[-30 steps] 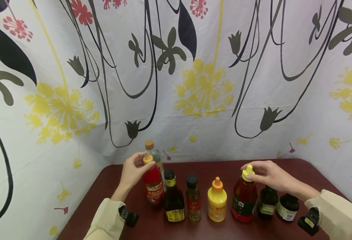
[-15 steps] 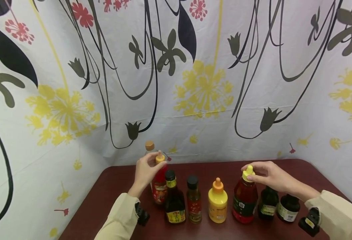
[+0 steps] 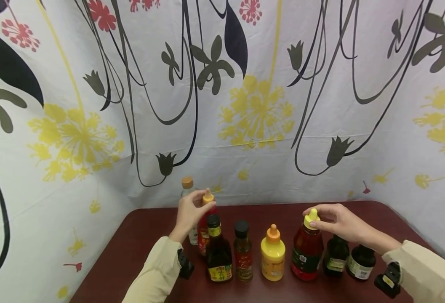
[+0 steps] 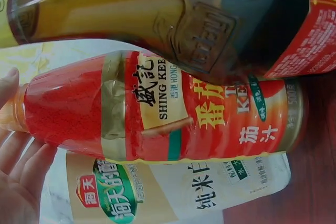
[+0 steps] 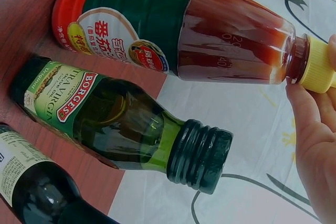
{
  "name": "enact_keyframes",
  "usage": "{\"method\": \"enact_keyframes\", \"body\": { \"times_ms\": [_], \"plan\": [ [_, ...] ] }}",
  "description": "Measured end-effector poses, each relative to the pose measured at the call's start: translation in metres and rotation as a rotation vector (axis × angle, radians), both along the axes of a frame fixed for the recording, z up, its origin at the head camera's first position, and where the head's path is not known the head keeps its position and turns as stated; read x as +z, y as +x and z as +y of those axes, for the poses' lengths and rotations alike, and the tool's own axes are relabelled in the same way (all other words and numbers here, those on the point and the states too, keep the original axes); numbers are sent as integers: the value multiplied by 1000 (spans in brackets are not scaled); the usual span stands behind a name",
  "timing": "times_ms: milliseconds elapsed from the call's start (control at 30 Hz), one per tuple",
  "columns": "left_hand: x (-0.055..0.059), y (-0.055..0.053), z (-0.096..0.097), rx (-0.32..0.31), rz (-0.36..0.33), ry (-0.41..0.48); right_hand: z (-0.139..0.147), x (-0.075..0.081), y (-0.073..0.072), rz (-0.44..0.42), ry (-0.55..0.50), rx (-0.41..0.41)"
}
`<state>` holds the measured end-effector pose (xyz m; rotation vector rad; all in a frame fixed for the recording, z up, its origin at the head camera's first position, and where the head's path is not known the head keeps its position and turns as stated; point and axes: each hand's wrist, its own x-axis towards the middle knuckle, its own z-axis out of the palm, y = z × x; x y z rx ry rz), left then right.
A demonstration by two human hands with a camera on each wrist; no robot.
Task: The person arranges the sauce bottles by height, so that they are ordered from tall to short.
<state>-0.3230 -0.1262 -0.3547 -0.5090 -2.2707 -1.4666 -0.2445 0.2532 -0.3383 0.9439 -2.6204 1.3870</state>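
Note:
My left hand (image 3: pixel 190 212) holds a red ketchup bottle (image 4: pixel 68 103) by its orange cap (image 3: pixel 208 198). The bottle stands upright, partly hidden behind a dark sauce bottle (image 3: pixel 219 252). A clear vinegar bottle with a tan cap (image 3: pixel 187 182) is just to its left and farther back; its lower label (image 4: pixel 157 187) shows in the left wrist view. With thumb and fingers, my right hand (image 3: pixel 343 221) grips the yellow cap (image 5: pixel 317 65) of a larger ketchup bottle (image 3: pixel 306 252) with a green label, upright on the table.
Between the hands stand a slim black-capped sauce bottle (image 3: pixel 243 252) and a yellow squeeze bottle (image 3: pixel 273 256). Right of the larger ketchup stand an olive oil bottle (image 5: pixel 121 124) and a dark jar-like bottle (image 3: pixel 361 263). A patterned cloth (image 3: pixel 260 176) hangs behind the dark red table (image 3: pixel 131 252).
My left hand has moved right with the red ketchup bottle, from left of the dark sauce bottle to behind it, uncovering more of the vinegar bottle's base. My right hand stays on its cap.

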Motion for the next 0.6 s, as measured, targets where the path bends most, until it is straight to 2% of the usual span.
{"method": "enact_keyframes", "body": {
  "times_ms": [167, 333, 600],
  "plan": [
    [5, -3, 5, -37, -42, -7, -1, 0, -1, -9, -13, -3],
    [9, -6, 10, -50, -53, 11, -2, 0, -1, 9, -20, 22],
    [8, -13, 20, -26, -85, 0, 0, -2, 0, 2, -9, -9]
  ]
}}
